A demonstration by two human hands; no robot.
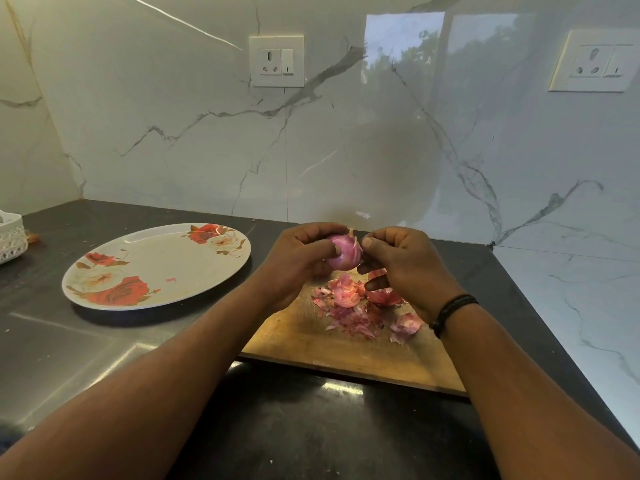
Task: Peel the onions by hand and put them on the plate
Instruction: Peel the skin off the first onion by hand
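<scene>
A dark counter [86, 344] runs into the corner. On it, a rose-patterned plate [156, 268] sits at the left, a wooden board [311, 341] just right of it carrying onion peels [353, 306], and a white basket [10, 237] at the far left edge

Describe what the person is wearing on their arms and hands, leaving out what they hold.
Both forearms are bare, with no sleeves in view. The right wrist carries a black wristband that looks like a few thin cords or bands stacked together. The left hand and the right hand wear no gloves, and no rings show on the fingers. The left wrist is bare.
</scene>
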